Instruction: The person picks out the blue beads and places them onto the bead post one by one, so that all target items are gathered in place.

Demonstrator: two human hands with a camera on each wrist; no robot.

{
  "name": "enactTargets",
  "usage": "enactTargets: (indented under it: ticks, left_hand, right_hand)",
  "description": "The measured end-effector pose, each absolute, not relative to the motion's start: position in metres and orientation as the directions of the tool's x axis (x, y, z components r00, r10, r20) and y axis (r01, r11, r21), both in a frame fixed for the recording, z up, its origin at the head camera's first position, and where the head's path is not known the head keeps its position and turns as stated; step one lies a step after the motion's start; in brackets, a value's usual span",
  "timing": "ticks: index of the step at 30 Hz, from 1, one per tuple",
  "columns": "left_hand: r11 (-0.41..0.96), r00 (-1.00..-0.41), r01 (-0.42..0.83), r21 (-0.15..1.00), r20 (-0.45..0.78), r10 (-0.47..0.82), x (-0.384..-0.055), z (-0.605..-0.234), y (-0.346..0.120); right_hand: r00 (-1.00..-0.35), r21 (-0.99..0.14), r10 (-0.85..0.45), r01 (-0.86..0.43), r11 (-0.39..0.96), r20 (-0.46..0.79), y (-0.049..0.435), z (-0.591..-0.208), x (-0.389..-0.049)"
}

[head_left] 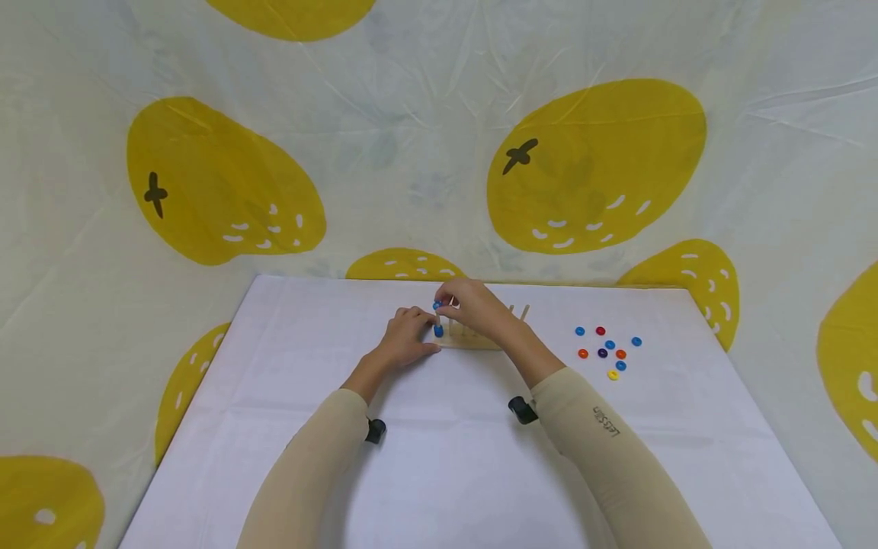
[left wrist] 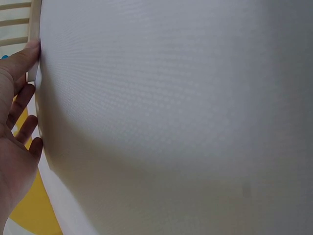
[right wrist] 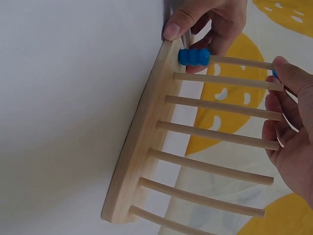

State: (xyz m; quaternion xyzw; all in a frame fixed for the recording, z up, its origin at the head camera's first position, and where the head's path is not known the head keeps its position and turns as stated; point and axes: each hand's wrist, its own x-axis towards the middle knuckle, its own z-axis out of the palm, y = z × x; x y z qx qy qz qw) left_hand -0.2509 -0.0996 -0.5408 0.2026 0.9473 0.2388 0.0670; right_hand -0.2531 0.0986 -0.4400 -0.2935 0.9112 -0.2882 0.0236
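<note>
On the worktop (head_left: 439,473), we grip the left end of the wooden pegboard (right wrist: 143,132) with the left hand (head_left: 406,338). With the right hand (head_left: 476,306), we pinch a blue bead (head_left: 437,305) at the tip of the leftmost peg (right wrist: 242,62), above the stacked blue beads (right wrist: 194,57). Loose beads (head_left: 610,345) lie to the right.

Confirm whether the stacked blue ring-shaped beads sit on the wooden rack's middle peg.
No, the blue ring-shaped beads are stacked on an end wooden peg.

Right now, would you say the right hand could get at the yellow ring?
Probably yes, once freed: the right hand pinches a blue ring, but nothing covers the yellow ring on the white table.
</note>
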Motion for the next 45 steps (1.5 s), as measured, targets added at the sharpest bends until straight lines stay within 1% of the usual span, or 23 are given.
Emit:
enactTargets:
  ticks: [6, 18, 31, 39, 45]
  left_hand:
    - [0.810, -0.910, 0.352, 0.469, -0.031, 0.414, -0.2497, -0.5417, -0.0998]
    - [0.807, -0.912, 0.346, 0.479, -0.032, 0.410, -0.2458, -0.5416, -0.0990]
    - [0.812, -0.914, 0.340, 0.475, -0.038, 0.405, -0.2456, -0.5421, -0.0981]
    - [0.812, -0.912, 0.345, 0.470, -0.037, 0.409, -0.2489, -0.5434, -0.0986]
    - [0.815, -0.910, 0.355, 0.459, -0.031, 0.414, -0.2510, -0.5446, -0.0992]
  right_hand:
    - [-0.821, -0.528, -0.555, -0.534, 0.660, 0.136, 0.0987, -0.4435, -0.2532]
    - [-0.828, -0.509, -0.551, -0.521, 0.685, 0.107, 0.0987, -0.4437, -0.2519]
    - [-0.832, -0.515, -0.549, -0.505, 0.693, 0.078, 0.1001, -0.4432, -0.2509]
    - [-0.826, -0.507, -0.554, -0.524, 0.685, 0.105, 0.1014, -0.4405, -0.2507]
    - [-0.835, -0.495, -0.542, -0.513, 0.701, 0.099, 0.1050, -0.4398, -0.2493]
